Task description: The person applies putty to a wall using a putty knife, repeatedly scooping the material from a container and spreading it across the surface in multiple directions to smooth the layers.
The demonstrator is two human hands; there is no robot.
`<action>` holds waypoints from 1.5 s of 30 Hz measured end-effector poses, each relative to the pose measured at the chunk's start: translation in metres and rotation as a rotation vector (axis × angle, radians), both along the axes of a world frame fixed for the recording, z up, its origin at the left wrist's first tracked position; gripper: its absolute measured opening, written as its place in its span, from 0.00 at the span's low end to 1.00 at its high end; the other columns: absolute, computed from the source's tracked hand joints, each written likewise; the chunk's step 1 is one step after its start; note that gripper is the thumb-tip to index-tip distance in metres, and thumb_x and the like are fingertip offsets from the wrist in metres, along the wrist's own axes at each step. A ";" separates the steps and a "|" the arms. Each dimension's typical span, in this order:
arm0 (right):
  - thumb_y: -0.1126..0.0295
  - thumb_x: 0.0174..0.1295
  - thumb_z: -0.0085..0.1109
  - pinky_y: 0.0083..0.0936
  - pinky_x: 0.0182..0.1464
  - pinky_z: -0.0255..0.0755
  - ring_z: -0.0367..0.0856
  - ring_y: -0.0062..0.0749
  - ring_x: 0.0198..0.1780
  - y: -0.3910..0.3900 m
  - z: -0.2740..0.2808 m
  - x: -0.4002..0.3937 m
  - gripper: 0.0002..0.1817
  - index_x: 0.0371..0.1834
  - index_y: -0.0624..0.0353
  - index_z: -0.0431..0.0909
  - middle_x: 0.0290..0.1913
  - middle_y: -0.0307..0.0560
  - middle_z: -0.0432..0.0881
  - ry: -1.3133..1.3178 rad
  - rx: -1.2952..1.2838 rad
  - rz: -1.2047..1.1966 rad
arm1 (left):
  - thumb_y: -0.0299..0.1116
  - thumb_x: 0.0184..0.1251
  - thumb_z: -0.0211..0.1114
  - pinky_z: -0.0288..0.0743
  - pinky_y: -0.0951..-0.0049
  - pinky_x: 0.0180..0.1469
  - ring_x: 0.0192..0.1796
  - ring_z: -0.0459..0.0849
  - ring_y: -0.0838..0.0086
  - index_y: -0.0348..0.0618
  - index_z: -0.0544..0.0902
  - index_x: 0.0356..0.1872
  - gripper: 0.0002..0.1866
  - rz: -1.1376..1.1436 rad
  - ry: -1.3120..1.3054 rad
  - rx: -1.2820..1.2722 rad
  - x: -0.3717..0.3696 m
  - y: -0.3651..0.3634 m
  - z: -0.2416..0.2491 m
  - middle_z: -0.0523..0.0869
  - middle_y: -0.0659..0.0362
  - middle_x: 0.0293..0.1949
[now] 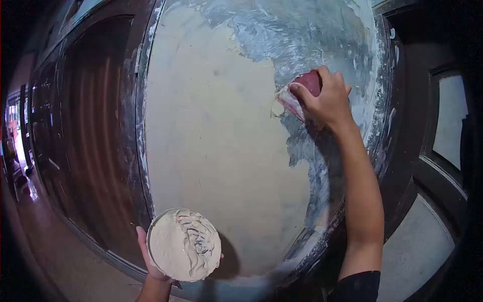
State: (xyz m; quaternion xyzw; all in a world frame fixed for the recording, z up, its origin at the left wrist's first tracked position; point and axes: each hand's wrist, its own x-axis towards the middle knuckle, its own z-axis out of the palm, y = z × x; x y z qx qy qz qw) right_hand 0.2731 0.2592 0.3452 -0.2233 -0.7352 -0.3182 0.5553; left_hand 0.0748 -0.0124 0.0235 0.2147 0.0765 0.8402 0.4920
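My right hand (329, 100) is closed around a red putty spreader (309, 83), its lower part smeared with pale putty. The spreader's edge meets the wall (302, 40) at the border between the cream coat and the bluish-grey surface. Low on the left, my left hand (153, 269) supports a round tub (150, 246) from the side and below, its fingers mostly hidden behind it. Inside the tub is cream putty (171, 246), smooth on its left and ridged on its right. Smooth cream putty (221, 141) covers the left and middle of the wall.
A dark wooden door (95, 116) with a frame borders the wall on the left. Dark panelled woodwork (407, 126) with pale panels stands on the right. Brownish floor (50, 226) shows at lower left, with a bright opening (20, 131) beyond.
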 end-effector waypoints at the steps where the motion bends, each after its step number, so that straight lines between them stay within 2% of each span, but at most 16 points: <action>1: 0.39 0.56 0.75 0.52 0.58 0.63 0.78 0.53 0.52 0.001 0.004 0.003 0.33 0.50 0.57 0.83 0.45 0.59 0.84 0.006 -0.034 0.018 | 0.82 0.71 0.38 0.77 0.28 0.64 0.65 0.83 0.41 0.39 0.70 0.76 0.54 0.025 0.011 -0.016 0.000 0.000 -0.002 0.80 0.41 0.69; 7: 0.38 0.54 0.76 0.49 0.56 0.63 0.78 0.52 0.49 0.005 -0.009 -0.003 0.32 0.46 0.56 0.84 0.43 0.57 0.82 -0.077 0.095 0.057 | 0.83 0.70 0.38 0.77 0.29 0.64 0.66 0.82 0.40 0.38 0.70 0.76 0.55 0.100 0.027 -0.050 -0.005 0.003 -0.008 0.78 0.40 0.70; 11: 0.37 0.53 0.76 0.46 0.55 0.62 0.78 0.51 0.48 0.008 0.006 0.003 0.34 0.48 0.55 0.84 0.43 0.56 0.82 -0.048 0.048 0.090 | 0.82 0.70 0.39 0.77 0.28 0.63 0.65 0.82 0.40 0.39 0.70 0.76 0.55 -0.028 0.097 0.072 0.000 -0.002 0.001 0.79 0.40 0.70; 13: 0.36 0.53 0.76 0.46 0.55 0.62 0.78 0.50 0.49 0.010 0.000 0.000 0.34 0.48 0.56 0.84 0.42 0.55 0.83 -0.085 0.108 0.128 | 0.83 0.70 0.39 0.77 0.27 0.63 0.65 0.82 0.38 0.39 0.69 0.77 0.56 0.114 0.004 -0.037 -0.008 0.003 -0.013 0.78 0.40 0.70; 16: 0.37 0.53 0.76 0.48 0.58 0.62 0.78 0.51 0.50 0.010 -0.007 -0.001 0.34 0.48 0.56 0.84 0.44 0.57 0.83 -0.207 0.115 0.064 | 0.83 0.70 0.39 0.76 0.25 0.62 0.65 0.81 0.37 0.39 0.68 0.77 0.56 0.114 0.034 -0.054 -0.011 0.004 -0.017 0.78 0.40 0.70; 20: 0.37 0.52 0.76 0.48 0.59 0.62 0.78 0.52 0.50 0.017 0.014 0.007 0.34 0.48 0.56 0.84 0.45 0.57 0.82 0.013 0.040 0.070 | 0.83 0.70 0.38 0.76 0.24 0.62 0.66 0.81 0.36 0.38 0.68 0.77 0.56 0.099 0.058 -0.007 -0.006 0.002 -0.009 0.78 0.40 0.71; 21: 0.37 0.52 0.76 0.48 0.59 0.62 0.78 0.51 0.50 0.020 0.008 0.005 0.34 0.47 0.56 0.84 0.44 0.57 0.82 -0.026 0.095 0.091 | 0.83 0.70 0.38 0.76 0.26 0.63 0.66 0.81 0.37 0.38 0.69 0.76 0.56 0.059 -0.125 0.049 -0.008 0.002 -0.010 0.78 0.40 0.71; 24: 0.36 0.52 0.76 0.46 0.57 0.63 0.79 0.51 0.49 0.011 -0.004 0.000 0.34 0.47 0.56 0.85 0.42 0.57 0.83 -0.188 0.136 0.092 | 0.83 0.70 0.37 0.76 0.27 0.64 0.66 0.81 0.38 0.37 0.70 0.76 0.57 0.052 -0.056 0.047 -0.006 0.003 -0.008 0.78 0.41 0.71; 25: 0.36 0.52 0.75 0.46 0.57 0.63 0.79 0.51 0.48 0.011 -0.004 -0.002 0.34 0.46 0.56 0.85 0.42 0.57 0.83 -0.135 0.142 0.049 | 0.83 0.69 0.38 0.75 0.26 0.64 0.67 0.80 0.39 0.39 0.70 0.76 0.56 0.084 0.105 -0.001 -0.010 0.005 -0.014 0.78 0.42 0.71; 28: 0.36 0.52 0.75 0.46 0.55 0.64 0.79 0.50 0.47 0.020 0.013 0.002 0.33 0.44 0.55 0.85 0.40 0.53 0.83 0.047 0.108 0.048 | 0.83 0.69 0.38 0.75 0.24 0.63 0.66 0.81 0.38 0.39 0.69 0.77 0.56 0.096 0.046 -0.006 -0.009 0.006 -0.014 0.78 0.41 0.71; 32: 0.35 0.52 0.75 0.47 0.54 0.63 0.79 0.50 0.45 0.016 -0.009 0.000 0.34 0.45 0.55 0.84 0.40 0.54 0.83 -0.152 0.173 0.104 | 0.84 0.69 0.39 0.75 0.24 0.63 0.65 0.81 0.37 0.40 0.70 0.76 0.56 0.118 0.070 0.008 -0.008 0.008 -0.016 0.78 0.40 0.71; 34: 0.36 0.52 0.75 0.47 0.54 0.62 0.78 0.49 0.45 0.014 -0.018 -0.008 0.33 0.43 0.54 0.84 0.40 0.54 0.83 -0.220 0.199 0.143 | 0.84 0.69 0.39 0.75 0.24 0.63 0.65 0.81 0.37 0.41 0.70 0.76 0.56 0.144 -0.087 0.006 -0.011 0.010 -0.021 0.79 0.40 0.70; 36: 0.36 0.53 0.75 0.47 0.54 0.62 0.78 0.49 0.47 0.027 -0.010 -0.007 0.32 0.42 0.54 0.83 0.40 0.53 0.83 -0.042 0.252 0.039 | 0.83 0.69 0.39 0.76 0.26 0.64 0.66 0.81 0.38 0.40 0.71 0.76 0.56 0.073 0.056 0.032 -0.009 0.007 -0.017 0.79 0.40 0.70; 40: 0.36 0.53 0.75 0.47 0.54 0.63 0.79 0.50 0.48 0.033 0.011 0.008 0.33 0.43 0.55 0.83 0.41 0.54 0.83 0.130 0.113 0.124 | 0.83 0.69 0.39 0.76 0.27 0.64 0.65 0.82 0.39 0.40 0.71 0.76 0.56 0.047 0.061 0.134 -0.004 0.007 -0.014 0.79 0.41 0.70; 44: 0.35 0.51 0.76 0.44 0.52 0.61 0.80 0.46 0.45 0.019 -0.032 -0.005 0.33 0.43 0.54 0.84 0.37 0.48 0.84 -0.235 0.227 0.114 | 0.83 0.70 0.38 0.76 0.26 0.64 0.66 0.81 0.40 0.40 0.70 0.76 0.55 0.165 0.092 0.032 -0.014 0.015 -0.035 0.79 0.41 0.70; 45: 0.35 0.51 0.76 0.44 0.51 0.61 0.80 0.45 0.44 0.027 -0.027 -0.010 0.33 0.43 0.54 0.84 0.37 0.47 0.84 -0.181 0.284 0.088 | 0.83 0.69 0.38 0.73 0.22 0.64 0.67 0.80 0.38 0.41 0.70 0.77 0.56 0.099 0.038 0.080 -0.012 0.014 -0.031 0.78 0.42 0.71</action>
